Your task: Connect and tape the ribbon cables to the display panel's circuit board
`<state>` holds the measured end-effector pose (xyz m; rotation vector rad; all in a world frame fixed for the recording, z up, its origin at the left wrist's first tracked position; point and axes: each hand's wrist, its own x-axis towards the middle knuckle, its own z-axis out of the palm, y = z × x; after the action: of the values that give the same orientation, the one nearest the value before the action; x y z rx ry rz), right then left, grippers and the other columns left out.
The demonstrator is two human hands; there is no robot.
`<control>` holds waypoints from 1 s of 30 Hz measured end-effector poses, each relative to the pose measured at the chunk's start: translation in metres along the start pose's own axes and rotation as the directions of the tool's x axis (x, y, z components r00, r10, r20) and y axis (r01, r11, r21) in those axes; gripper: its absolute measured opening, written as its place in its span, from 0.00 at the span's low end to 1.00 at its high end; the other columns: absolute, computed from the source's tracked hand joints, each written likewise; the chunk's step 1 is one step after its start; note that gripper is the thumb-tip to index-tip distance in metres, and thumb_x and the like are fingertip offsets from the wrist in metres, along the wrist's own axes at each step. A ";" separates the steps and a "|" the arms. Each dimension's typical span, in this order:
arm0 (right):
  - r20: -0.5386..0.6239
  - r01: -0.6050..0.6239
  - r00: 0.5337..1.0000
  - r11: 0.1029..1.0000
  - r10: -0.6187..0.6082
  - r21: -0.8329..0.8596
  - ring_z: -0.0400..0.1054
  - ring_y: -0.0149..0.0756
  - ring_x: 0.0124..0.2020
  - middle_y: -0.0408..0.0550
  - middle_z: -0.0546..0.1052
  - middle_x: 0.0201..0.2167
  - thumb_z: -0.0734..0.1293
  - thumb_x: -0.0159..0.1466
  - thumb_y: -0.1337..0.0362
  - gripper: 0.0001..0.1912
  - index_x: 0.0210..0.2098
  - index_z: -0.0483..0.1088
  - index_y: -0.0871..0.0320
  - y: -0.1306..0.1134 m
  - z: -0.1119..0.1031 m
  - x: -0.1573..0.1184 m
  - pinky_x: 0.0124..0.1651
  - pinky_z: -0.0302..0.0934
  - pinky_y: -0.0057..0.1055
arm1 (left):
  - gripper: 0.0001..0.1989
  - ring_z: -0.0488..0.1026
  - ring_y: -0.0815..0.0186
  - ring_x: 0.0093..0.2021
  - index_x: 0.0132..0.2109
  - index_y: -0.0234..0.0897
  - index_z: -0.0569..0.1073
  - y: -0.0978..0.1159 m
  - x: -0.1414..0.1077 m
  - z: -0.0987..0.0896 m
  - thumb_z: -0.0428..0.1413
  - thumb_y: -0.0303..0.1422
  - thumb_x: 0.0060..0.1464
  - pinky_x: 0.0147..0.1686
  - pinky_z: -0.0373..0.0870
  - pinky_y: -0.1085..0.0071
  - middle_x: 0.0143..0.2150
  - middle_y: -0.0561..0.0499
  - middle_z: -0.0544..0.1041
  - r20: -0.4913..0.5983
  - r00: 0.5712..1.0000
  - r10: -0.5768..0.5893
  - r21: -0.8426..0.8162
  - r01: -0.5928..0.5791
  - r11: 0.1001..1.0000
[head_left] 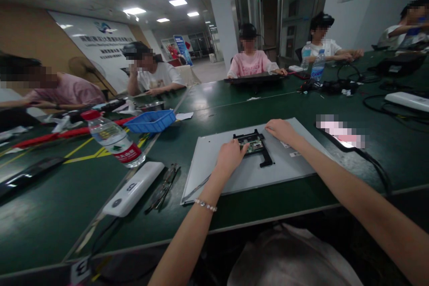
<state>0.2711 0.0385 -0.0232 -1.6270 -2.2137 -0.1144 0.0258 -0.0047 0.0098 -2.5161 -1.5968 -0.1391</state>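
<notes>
A flat light-grey panel (208, 156) lies on the table before me. On it sits a black plastic frame (266, 156) with a green circuit board (255, 144) inside. My left hand (230, 157) is closed at the frame's left side. Its thumb reaches over the board, and the fingertips are partly hidden. My right hand (281, 131) rests near the panel's far edge, just right of the frame. Its fingers are bent down and pressed together; what is under them, if anything, is hidden.
Left of the panel lie eyeglasses (164, 187), a white power bank (134, 190) with a cable, a water bottle (115, 138) and a blue basket (150, 121). A phone (342, 136) and black cables (377, 170) lie to the right. Several people sit around the green table (214, 103).
</notes>
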 end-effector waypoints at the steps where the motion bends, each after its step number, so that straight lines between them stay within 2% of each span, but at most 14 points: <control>1: -0.024 -0.008 1.000 1.000 0.008 0.021 0.70 0.39 0.46 0.51 0.78 0.45 0.60 0.68 0.65 0.13 0.43 0.76 0.58 -0.003 0.000 0.002 0.47 0.60 0.29 | 0.27 0.76 0.55 0.42 0.46 0.28 0.72 0.001 0.000 0.001 0.40 0.48 0.65 0.40 0.67 0.66 0.43 0.37 0.77 -0.006 1.000 0.006 0.008 -0.006 1.000; 4: -0.090 0.011 0.996 0.996 -0.003 0.085 0.70 0.39 0.47 0.50 0.78 0.45 0.59 0.68 0.65 0.13 0.44 0.76 0.58 -0.017 -0.002 0.008 0.48 0.59 0.29 | 0.27 0.76 0.54 0.42 0.47 0.28 0.71 0.000 0.001 0.004 0.42 0.49 0.64 0.41 0.67 0.65 0.43 0.37 0.77 -0.005 1.000 0.014 0.013 -0.014 1.000; 6: -0.092 0.038 0.995 0.995 -0.029 0.096 0.70 0.39 0.47 0.50 0.78 0.44 0.59 0.68 0.66 0.13 0.44 0.76 0.58 -0.028 -0.004 0.013 0.48 0.59 0.29 | 0.26 0.75 0.54 0.43 0.47 0.28 0.70 0.000 0.001 0.004 0.43 0.49 0.63 0.41 0.66 0.65 0.43 0.37 0.77 -0.004 1.000 0.020 0.006 -0.020 1.000; 12: 0.048 0.118 0.992 0.993 -0.117 -0.006 0.71 0.43 0.44 0.54 0.79 0.39 0.60 0.68 0.66 0.13 0.39 0.76 0.58 -0.049 -0.003 0.022 0.45 0.59 0.31 | 0.25 0.75 0.55 0.45 0.48 0.29 0.69 0.000 0.001 0.003 0.43 0.48 0.64 0.43 0.66 0.66 0.45 0.37 0.76 0.018 1.000 0.005 -0.016 -0.005 1.000; 19: 0.083 0.133 0.988 0.991 -0.132 -0.011 0.71 0.43 0.44 0.56 0.79 0.38 0.60 0.67 0.65 0.13 0.36 0.77 0.58 -0.047 0.005 0.025 0.46 0.58 0.31 | 0.25 0.75 0.56 0.44 0.48 0.29 0.70 0.000 0.001 0.005 0.44 0.48 0.63 0.42 0.65 0.67 0.45 0.37 0.76 0.005 1.000 0.011 -0.017 -0.011 1.000; 26: 0.080 0.168 0.979 0.964 -0.188 0.205 0.71 0.39 0.45 0.52 0.79 0.41 0.61 0.68 0.66 0.13 0.40 0.78 0.57 -0.041 0.015 0.029 0.47 0.59 0.28 | 0.25 0.75 0.55 0.44 0.48 0.29 0.70 -0.001 0.001 0.004 0.44 0.49 0.63 0.43 0.65 0.65 0.45 0.38 0.76 -0.008 1.000 0.011 -0.006 -0.011 1.000; 30: 0.009 0.184 0.981 0.938 -0.195 0.293 0.71 0.38 0.45 0.52 0.79 0.41 0.59 0.68 0.66 0.14 0.42 0.77 0.60 -0.035 0.022 0.029 0.49 0.59 0.28 | 0.24 0.74 0.56 0.45 0.48 0.30 0.70 -0.001 0.000 0.002 0.44 0.48 0.63 0.44 0.63 0.65 0.46 0.38 0.76 -0.015 1.000 0.019 -0.019 -0.019 1.000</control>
<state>0.2250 0.0600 -0.0274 -1.2676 -2.2855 0.1847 0.0246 -0.0040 0.0082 -2.5377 -1.5736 -0.1714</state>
